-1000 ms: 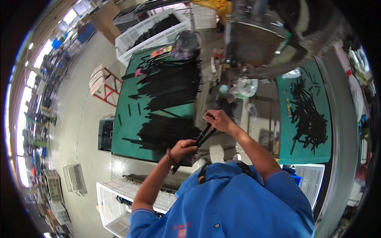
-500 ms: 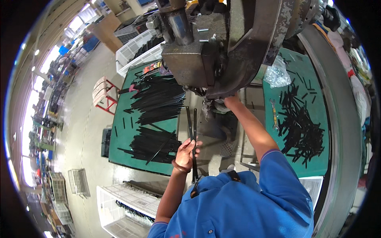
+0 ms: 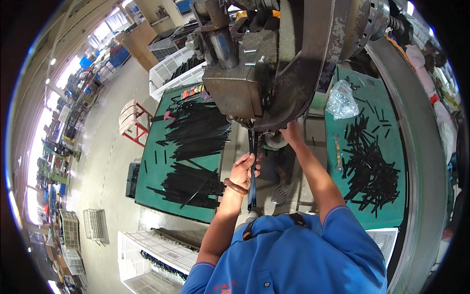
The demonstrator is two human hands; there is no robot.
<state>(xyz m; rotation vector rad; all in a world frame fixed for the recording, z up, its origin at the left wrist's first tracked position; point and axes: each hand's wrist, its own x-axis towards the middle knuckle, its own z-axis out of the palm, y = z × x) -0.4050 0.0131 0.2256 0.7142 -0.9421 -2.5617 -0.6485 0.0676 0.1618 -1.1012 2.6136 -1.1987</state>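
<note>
My left hand (image 3: 242, 170) pinches a pair of long, narrow black strips (image 3: 252, 190) between thumb and fingers. The strips run lengthwise away from me, and their far ends reach in under the head of a heavy, worn metal press (image 3: 231, 90). My right hand (image 3: 292, 132) is up close to the press's working area, on its right side. Its fingers are mostly hidden by the machine, so what they touch does not show.
Left of the press, a green table (image 3: 150, 183) carries stacks of long black strips (image 3: 198, 130). On the right-hand green table (image 3: 367, 81) lie short black pieces (image 3: 373, 171), a wrench (image 3: 337, 152) and a clear plastic bag (image 3: 342, 100). White crates (image 3: 128, 255) stand nearby.
My left hand has moved forward and slightly right, carrying the strips' far ends under the press head. My right hand has stayed beside the press.
</note>
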